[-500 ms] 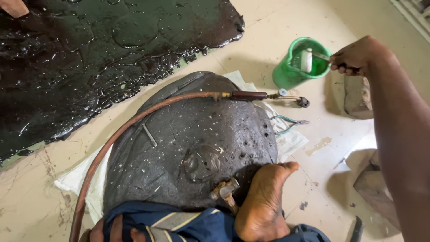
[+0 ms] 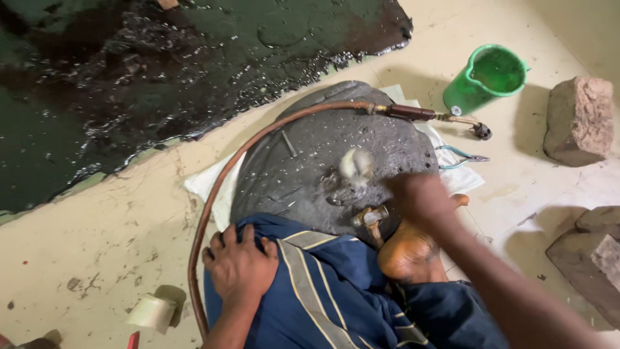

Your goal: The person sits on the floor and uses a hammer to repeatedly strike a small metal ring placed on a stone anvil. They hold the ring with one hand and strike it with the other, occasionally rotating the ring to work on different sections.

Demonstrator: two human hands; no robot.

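From above, the right hand (image 2: 420, 197), blurred, grips a small white brush (image 2: 356, 165) against the dark round rubber sheet (image 2: 323, 155) on the floor. The left hand (image 2: 240, 265) rests open-palmed, fingers spread, on blue cloth (image 2: 329, 291) nearby.

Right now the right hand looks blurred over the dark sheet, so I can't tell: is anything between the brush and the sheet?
Nothing visible does. The right hand holds the brush directly over the bare sheet; the hose and hammer lie aside.
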